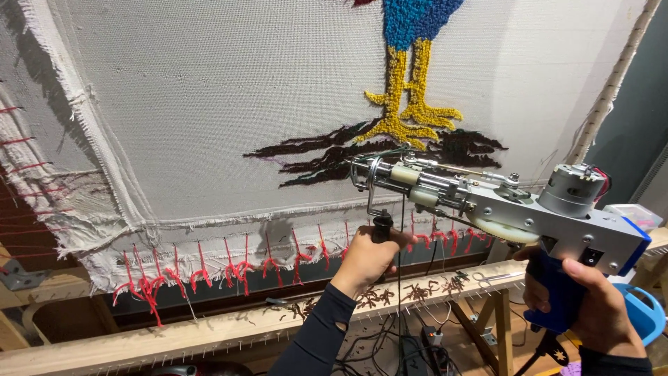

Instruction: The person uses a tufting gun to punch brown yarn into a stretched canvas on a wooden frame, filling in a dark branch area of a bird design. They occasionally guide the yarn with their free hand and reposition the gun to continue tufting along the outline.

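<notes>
A grey metal tufting gun (501,202) with a blue grip points left at a stretched off-white cloth (229,104). My right hand (591,306) is shut on the gun's blue rear grip. My left hand (365,257) is shut on the gun's black front handle under the barrel. The gun's needle end sits near the dark brown tufted patch (327,157) below a pair of yellow tufted bird legs (410,104). Blue tufting (417,17) tops the legs at the upper edge.
The cloth is laced with red yarn (229,268) to a wooden frame (209,331) studded with small nails. Yarn scraps lie on the frame rail. Black cables and a power strip (410,348) lie on the floor. A blue bucket (643,313) stands at right.
</notes>
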